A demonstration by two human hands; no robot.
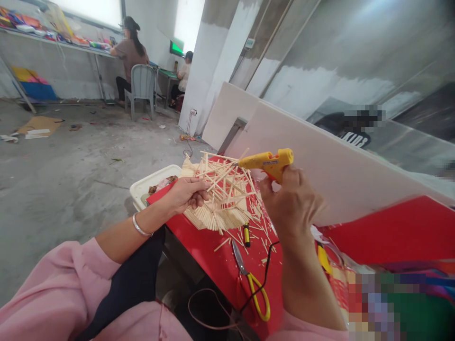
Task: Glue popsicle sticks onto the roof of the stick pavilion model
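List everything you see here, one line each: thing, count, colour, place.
glue gun: one, yellow, in the right hand.
stick model: one, pale wood, on the table, gripped by the left hand.
loose sticks: many, pale, scattered on the table.
scissors: one pair, yellow handles, near the table's edge.
table: one, red, in front.
tray: one, white, at the table's far end.
boards: two, white, upright to the right of the table.
chair: one, grey, far back.
people: two, seated at the far benches.
left hand: on the stick model, silver bangle at the wrist.
right hand: around the glue gun.
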